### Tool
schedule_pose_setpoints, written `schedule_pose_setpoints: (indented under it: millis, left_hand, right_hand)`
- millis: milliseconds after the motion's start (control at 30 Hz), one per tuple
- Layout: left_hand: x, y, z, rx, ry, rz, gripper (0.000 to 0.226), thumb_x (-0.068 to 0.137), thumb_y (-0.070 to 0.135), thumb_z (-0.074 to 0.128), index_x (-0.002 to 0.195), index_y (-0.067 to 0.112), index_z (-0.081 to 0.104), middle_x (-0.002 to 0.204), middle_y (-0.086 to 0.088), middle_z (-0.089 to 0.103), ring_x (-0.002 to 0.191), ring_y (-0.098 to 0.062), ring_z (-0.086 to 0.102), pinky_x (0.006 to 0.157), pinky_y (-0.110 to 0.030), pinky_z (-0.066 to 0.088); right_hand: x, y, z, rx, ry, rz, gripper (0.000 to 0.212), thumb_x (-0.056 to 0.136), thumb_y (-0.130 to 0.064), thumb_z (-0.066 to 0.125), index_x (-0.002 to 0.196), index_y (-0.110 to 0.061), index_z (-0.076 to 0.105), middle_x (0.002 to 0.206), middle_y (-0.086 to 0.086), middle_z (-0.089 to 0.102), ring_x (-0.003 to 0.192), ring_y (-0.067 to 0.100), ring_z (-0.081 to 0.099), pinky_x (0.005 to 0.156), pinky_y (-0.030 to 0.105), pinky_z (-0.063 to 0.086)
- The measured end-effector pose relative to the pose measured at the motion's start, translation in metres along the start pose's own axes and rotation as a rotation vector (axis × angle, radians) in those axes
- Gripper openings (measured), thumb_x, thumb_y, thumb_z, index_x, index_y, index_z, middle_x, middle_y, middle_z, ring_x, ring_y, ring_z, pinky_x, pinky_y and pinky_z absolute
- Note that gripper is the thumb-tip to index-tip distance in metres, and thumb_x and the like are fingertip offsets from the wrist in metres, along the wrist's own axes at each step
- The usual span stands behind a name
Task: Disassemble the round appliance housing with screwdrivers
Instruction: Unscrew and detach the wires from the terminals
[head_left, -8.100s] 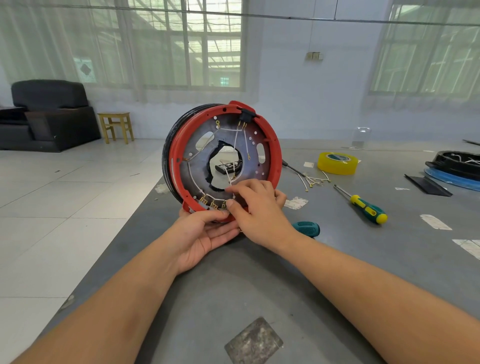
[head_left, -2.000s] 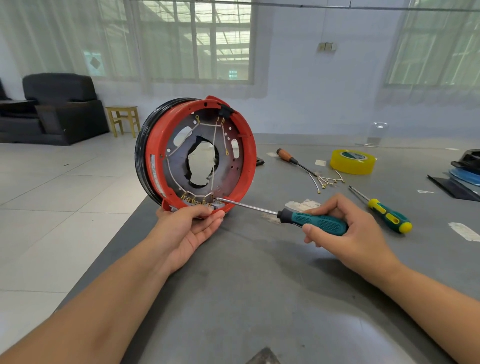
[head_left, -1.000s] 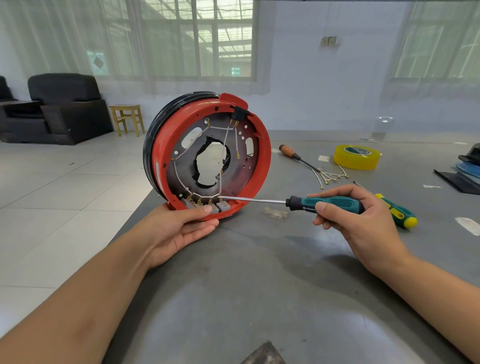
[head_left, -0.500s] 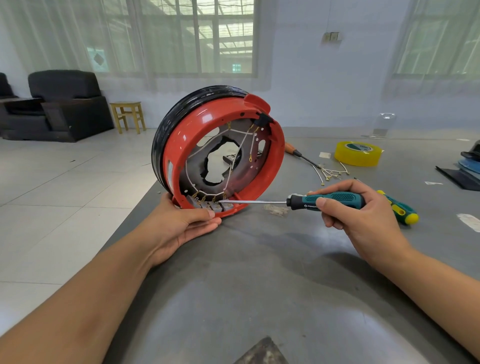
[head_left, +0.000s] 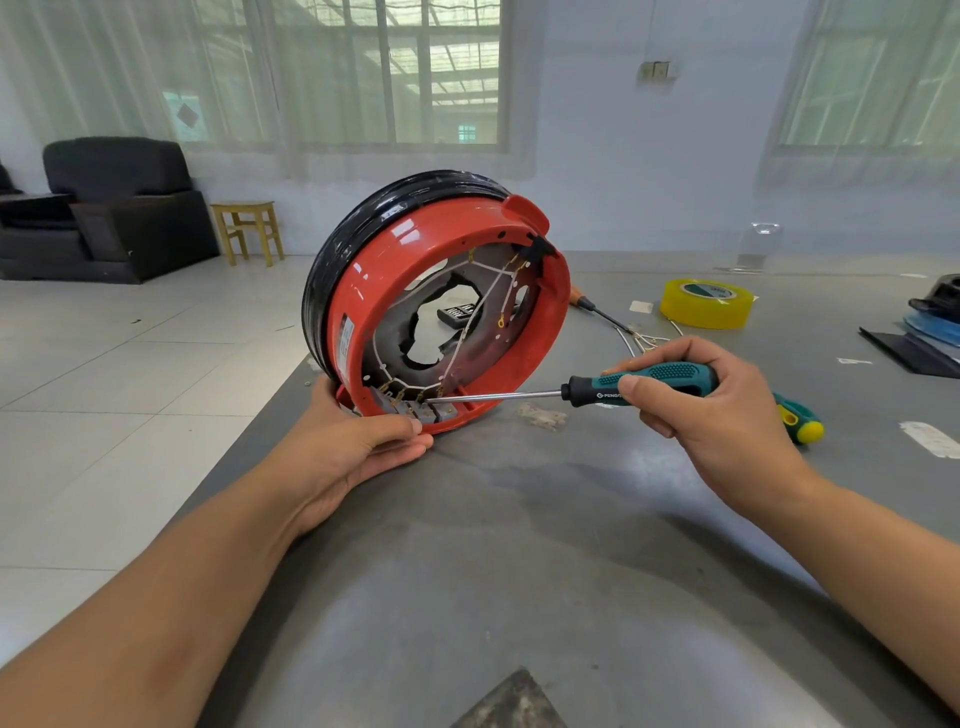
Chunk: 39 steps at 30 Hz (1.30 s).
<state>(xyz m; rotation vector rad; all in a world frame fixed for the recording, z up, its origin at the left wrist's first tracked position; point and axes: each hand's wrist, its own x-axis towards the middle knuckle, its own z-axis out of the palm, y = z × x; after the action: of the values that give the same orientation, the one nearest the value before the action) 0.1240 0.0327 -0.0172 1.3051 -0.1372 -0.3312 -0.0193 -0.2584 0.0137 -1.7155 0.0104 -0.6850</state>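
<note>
The round red and black appliance housing (head_left: 363, 291) stands on edge on the grey table (head_left: 519, 545), its open inside turned toward the right. White wires and a row of grey terminals run along its lower inner rim. My left hand (head_left: 343, 457) grips the bottom rim, thumb on the red edge. My right hand (head_left: 711, 410) holds a teal-handled screwdriver (head_left: 644, 382) level. The shaft's tip touches the terminals at the housing's bottom.
A green-and-yellow screwdriver (head_left: 797, 421) lies behind my right hand. An orange-handled screwdriver (head_left: 587, 305), loose wires (head_left: 641, 340) and a yellow tape roll (head_left: 706, 303) lie further back. Dark parts (head_left: 930, 332) sit at the right edge. The table's left edge drops to a tiled floor.
The housing has turned so its open side faces more to the right. My right hand took up the teal screwdriver and brought its tip to the bottom terminals.
</note>
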Motion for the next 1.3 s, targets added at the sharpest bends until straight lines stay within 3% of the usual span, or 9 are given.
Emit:
schedule_pose_setpoints:
  millis: [200,367,500,633,833,933,1067,1133,1300]
  left_hand:
    - [-0.001,0.001,0.001,0.003,-0.003,0.007,0.085,0.075,-0.021,0.079,0.134,0.03,0.048,0.103,-0.025,0.078,0.091,-0.045,0.079,0.067,-0.039,0.066]
    - [-0.002,0.004,-0.001,-0.022,-0.011,-0.018,0.088,0.076,-0.023,0.077,0.134,0.035,0.045,0.1,-0.023,0.079,0.091,-0.045,0.078,0.067,-0.041,0.066]
    - [-0.002,0.005,0.0,-0.038,-0.01,-0.031,0.088,0.079,-0.022,0.075,0.139,0.033,0.042,0.101,-0.026,0.079,0.092,-0.044,0.079,0.067,-0.04,0.066]
    - [-0.002,0.006,-0.002,-0.072,-0.006,-0.051,0.081,0.083,-0.019,0.074,0.142,0.026,0.042,0.105,-0.026,0.078,0.094,-0.042,0.079,0.068,-0.038,0.066]
    - [-0.003,0.007,-0.001,-0.085,0.02,-0.055,0.077,0.082,-0.019,0.074,0.14,0.022,0.043,0.104,-0.026,0.078,0.093,-0.042,0.079,0.068,-0.038,0.066]
    - [-0.005,0.008,0.001,-0.107,0.056,-0.056,0.061,0.083,-0.018,0.073,0.131,0.013,0.05,0.104,-0.027,0.078,0.092,-0.042,0.079,0.068,-0.037,0.066]
    - [-0.007,0.01,0.0,-0.113,0.073,-0.073,0.016,0.089,-0.013,0.069,0.1,-0.002,0.066,0.098,-0.026,0.079,0.088,-0.036,0.081,0.062,-0.032,0.064]
    - [-0.006,0.01,-0.001,-0.116,0.075,-0.077,0.016,0.09,-0.012,0.067,0.103,-0.003,0.066,0.098,-0.025,0.079,0.085,-0.032,0.081,0.061,-0.03,0.064]
    - [-0.006,0.01,-0.001,-0.122,0.065,-0.079,0.022,0.091,-0.01,0.068,0.112,-0.006,0.066,0.102,-0.025,0.079,0.086,-0.03,0.081,0.062,-0.029,0.063]
  right_hand:
    - [-0.001,-0.01,0.003,-0.124,0.003,-0.074,0.016,0.082,-0.021,0.083,0.084,-0.034,0.074,0.095,-0.009,0.078,0.08,0.008,0.067,0.07,0.03,0.06]
    - [-0.007,-0.009,0.006,-0.172,0.008,-0.143,0.014,0.083,-0.019,0.083,0.089,-0.027,0.072,0.097,-0.012,0.077,0.092,0.01,0.072,0.068,0.018,0.057]
    - [-0.013,-0.006,0.008,-0.22,0.002,-0.182,0.014,0.084,-0.018,0.082,0.093,-0.024,0.072,0.096,-0.015,0.076,0.088,0.007,0.071,0.064,0.014,0.054]
    - [-0.017,-0.002,0.01,-0.235,-0.016,-0.19,0.014,0.085,-0.014,0.081,0.093,-0.023,0.073,0.083,-0.017,0.073,0.067,0.004,0.065,0.058,0.01,0.048]
    - [-0.021,-0.001,0.008,-0.259,-0.069,-0.221,0.017,0.085,-0.021,0.079,0.099,-0.03,0.075,0.081,-0.017,0.073,0.059,0.01,0.067,0.057,0.014,0.053]
    - [-0.023,-0.002,0.006,-0.334,-0.113,-0.255,0.021,0.082,-0.039,0.073,0.103,-0.037,0.075,0.082,-0.021,0.073,0.06,0.014,0.07,0.059,0.015,0.055]
    - [-0.024,0.0,0.007,-0.463,-0.227,-0.332,0.026,0.087,-0.038,0.075,0.114,-0.037,0.075,0.097,-0.031,0.071,0.071,0.003,0.072,0.065,0.009,0.052]
    - [-0.025,0.0,0.008,-0.48,-0.247,-0.351,0.027,0.09,-0.039,0.077,0.117,-0.038,0.074,0.1,-0.034,0.07,0.078,-0.006,0.07,0.069,0.005,0.049]
    - [-0.025,0.002,0.008,-0.526,-0.294,-0.35,0.034,0.087,-0.038,0.072,0.121,-0.043,0.072,0.102,-0.036,0.069,0.082,-0.007,0.068,0.067,0.002,0.045]
